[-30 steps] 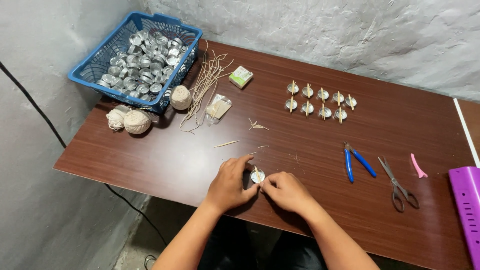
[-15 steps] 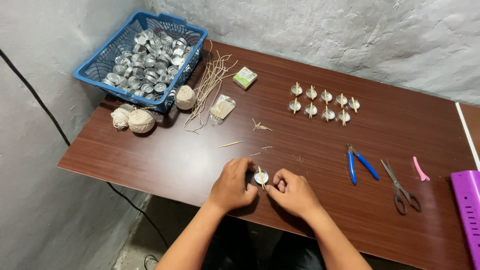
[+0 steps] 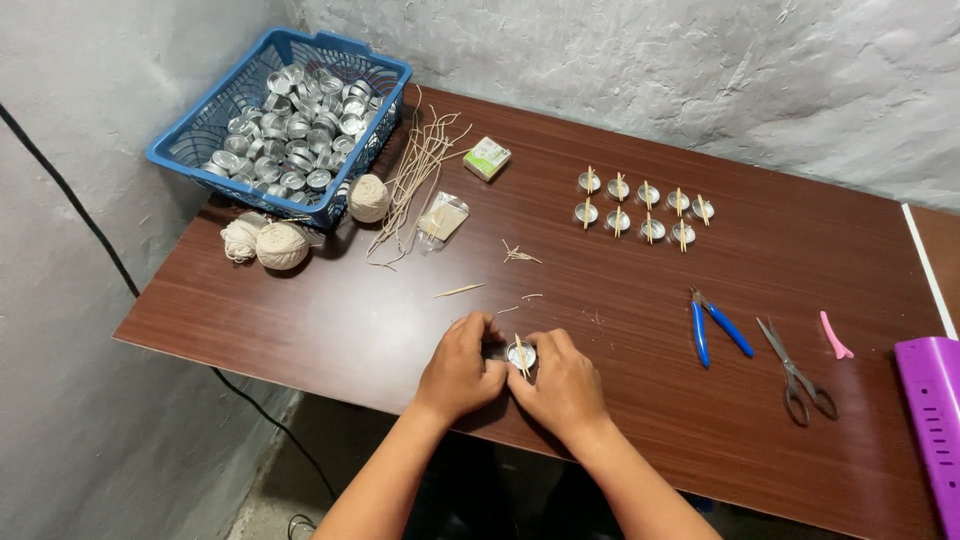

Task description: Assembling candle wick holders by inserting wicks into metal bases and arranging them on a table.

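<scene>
A dark brown wooden surface stands against a rough whitewashed wall, seen from above. Low in the centre of the frame, the left hand and the right hand close in from both sides on a small round silver metal cup, fingers curled around it and pinning it to the surface; a thin pale stick lies across its rim, seemingly to keep something centred. At upper left, a blue plastic basket holds a heap of the same empty cups, kept together at the edge. Just below it lie three balls of cream string and a loose bundle of pale waxed strands. Right of these sit a small clear plastic packet and a small square green and white box. At upper right, ten finished cups with sticks stand in two neat rows, set apart from the work. At right lie blue-handled pliers, grey scissors, a pink clip and a purple plastic strip
</scene>
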